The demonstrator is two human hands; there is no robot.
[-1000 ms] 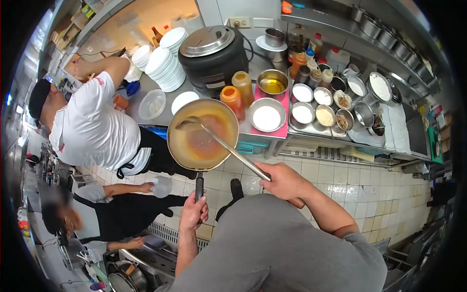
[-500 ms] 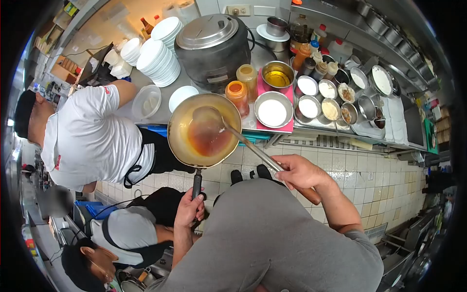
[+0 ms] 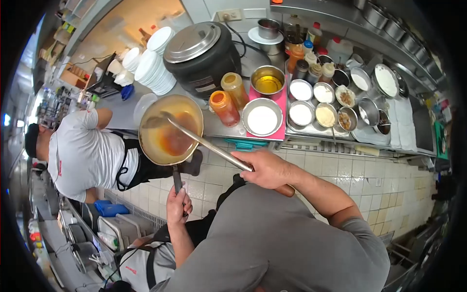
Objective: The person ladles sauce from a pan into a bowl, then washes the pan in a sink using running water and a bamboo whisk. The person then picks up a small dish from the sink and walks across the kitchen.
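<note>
My left hand (image 3: 178,207) is closed around the black handle of a wok (image 3: 148,141), which is held up in front of the counter's edge. Reddish-brown liquid (image 3: 176,138) lies in the bottom of the wok. My right hand (image 3: 265,169) grips a long-handled metal ladle (image 3: 212,149) near its wooden end. The ladle's bowl rests inside the wok on the left side, partly in the liquid. Just right of the wok stand an orange-topped sauce jar (image 3: 224,108) and a yellowish jar (image 3: 235,90) on the counter.
Stacked white plates (image 3: 154,73) and a black soup warmer (image 3: 204,68) stand along the back. Rightward are a bowl of yellow oil (image 3: 268,80), a bowl of white powder (image 3: 262,119) and several seasoning tins. One co-worker (image 3: 87,151) stands left; another (image 3: 148,265) is close below.
The view has turned, and the wok sits further left relative to the jars, past the white dish. The ladle's bowl has swung to the wok's left side. The lower co-worker is now mostly hidden.
</note>
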